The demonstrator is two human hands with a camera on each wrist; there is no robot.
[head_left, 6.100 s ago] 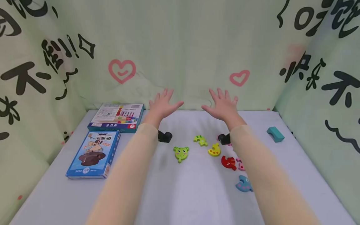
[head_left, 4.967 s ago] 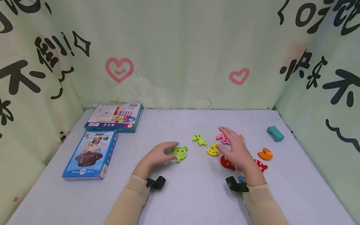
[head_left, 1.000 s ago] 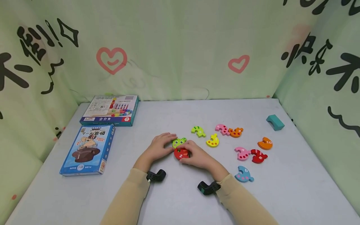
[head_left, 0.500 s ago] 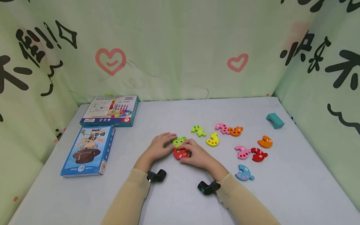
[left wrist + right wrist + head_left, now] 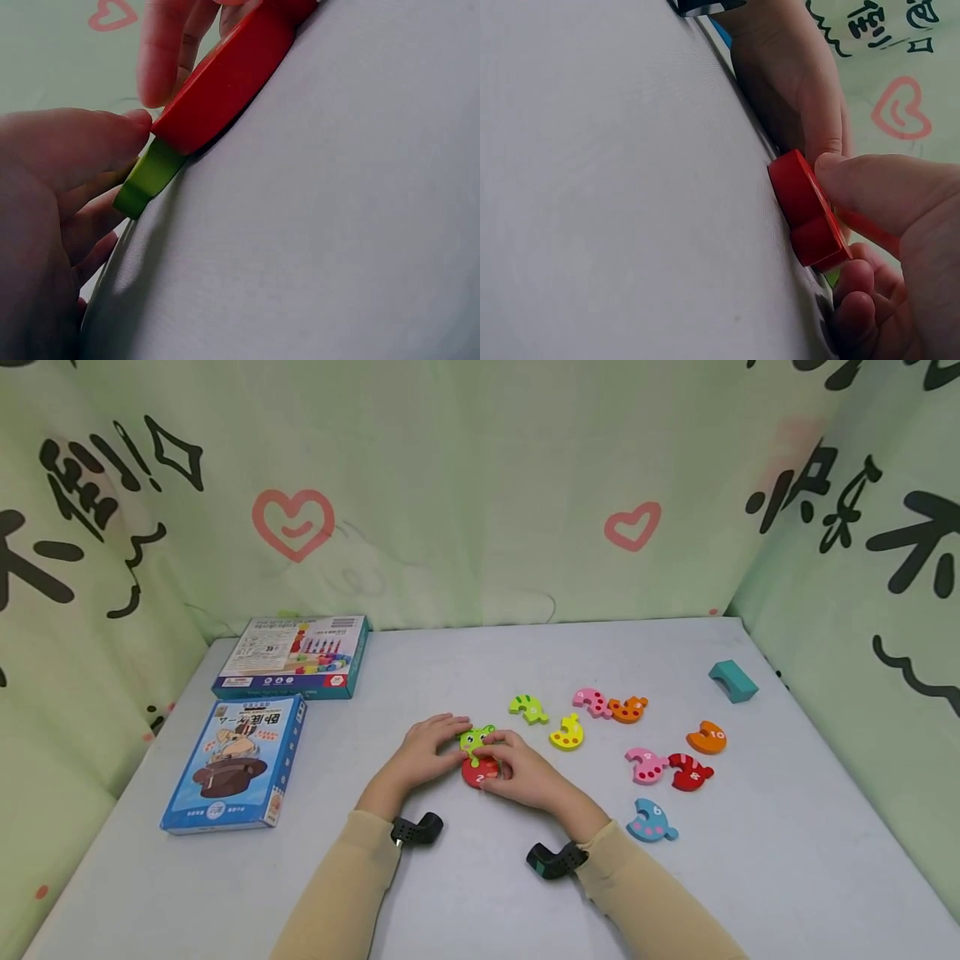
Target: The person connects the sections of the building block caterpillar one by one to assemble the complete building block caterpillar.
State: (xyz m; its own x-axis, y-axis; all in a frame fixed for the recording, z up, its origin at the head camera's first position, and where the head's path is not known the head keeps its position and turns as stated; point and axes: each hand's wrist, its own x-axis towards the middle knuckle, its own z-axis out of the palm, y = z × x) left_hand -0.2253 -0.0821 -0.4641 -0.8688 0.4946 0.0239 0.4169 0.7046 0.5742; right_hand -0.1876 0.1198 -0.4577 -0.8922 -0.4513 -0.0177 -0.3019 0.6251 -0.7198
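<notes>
My left hand (image 5: pixel 426 750) holds a green frog-face puzzle piece (image 5: pixel 471 740) between thumb and fingers, flat on the table. My right hand (image 5: pixel 529 772) pinches a red puzzle piece (image 5: pixel 477 776) marked 2, just below the frog face. The frog's small knob overlaps the red piece's top edge. In the left wrist view the green piece (image 5: pixel 151 178) meets the end of the red piece (image 5: pixel 232 82), with the left thumb at the joint. The right wrist view shows the thumb on top of the red piece (image 5: pixel 804 206); most of the green one is hidden there.
Right of the hands lie a light green piece (image 5: pixel 529 709), a yellow piece (image 5: pixel 567 733), pink and orange pieces, a striped red piece (image 5: pixel 689 772) and a blue piece (image 5: pixel 651 822). A teal block (image 5: pixel 733 682) sits far right. Two boxes, one blue (image 5: pixel 234 763), stand left.
Both hands came down from raised and spread. The right hand brought the red piece from the right group to the frog piece. Lately the red piece shifted slightly left, and the frog's knob now shows over it.
</notes>
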